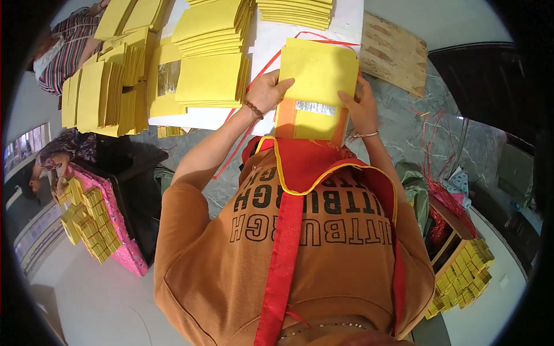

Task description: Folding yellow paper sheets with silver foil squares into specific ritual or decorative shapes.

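At the near right edge of the white table (266,43), my two hands hold a stack of yellow paper (319,69) by its sides. My left hand (268,91) grips the left edge, thumb on top; a beaded bracelet is on that wrist. My right hand (363,109) grips the lower right edge, thumb also on top. Beneath the stack's near edge, toward my body, shows a yellow sheet with a silver patch and orange borders (314,122). Red ribbon (266,64) runs around and behind the stack. The fingers under the paper are hidden.
Several yellow paper stacks (210,78) cover the table's left part. A wooden board (395,52) lies right of the table. People work at left, one by a pink-covered table (130,254) with yellow bundles. More bundles (464,277) and red strings (431,141) are at right.
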The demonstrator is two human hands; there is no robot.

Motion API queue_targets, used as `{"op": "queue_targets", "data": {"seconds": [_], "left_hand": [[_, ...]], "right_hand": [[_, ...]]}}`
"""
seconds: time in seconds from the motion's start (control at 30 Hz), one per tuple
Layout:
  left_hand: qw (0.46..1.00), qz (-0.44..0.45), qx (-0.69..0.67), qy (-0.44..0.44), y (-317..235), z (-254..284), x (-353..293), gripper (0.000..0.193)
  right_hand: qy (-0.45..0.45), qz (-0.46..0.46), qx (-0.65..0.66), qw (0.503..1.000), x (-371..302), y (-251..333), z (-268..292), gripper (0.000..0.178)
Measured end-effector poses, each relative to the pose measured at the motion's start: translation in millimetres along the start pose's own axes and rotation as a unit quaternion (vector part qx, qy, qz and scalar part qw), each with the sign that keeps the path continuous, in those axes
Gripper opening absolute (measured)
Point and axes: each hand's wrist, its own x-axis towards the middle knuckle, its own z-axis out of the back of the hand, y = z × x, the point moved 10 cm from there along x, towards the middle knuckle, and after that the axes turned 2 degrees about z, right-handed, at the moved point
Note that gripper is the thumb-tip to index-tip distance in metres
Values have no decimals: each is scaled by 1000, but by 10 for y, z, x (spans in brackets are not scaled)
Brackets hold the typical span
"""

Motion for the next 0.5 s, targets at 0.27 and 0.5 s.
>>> {"op": "queue_targets", "data": {"seconds": [0.27, 0.5], "left_hand": [[998, 14, -45, -47, 223, 29, 150, 28], [994, -8, -88, -68, 95, 66, 137, 32]], "right_hand": [[-68, -5, -123, 990, -38, 185, 27, 54], [-110, -5, -136, 985, -14, 49, 43, 39]]}}
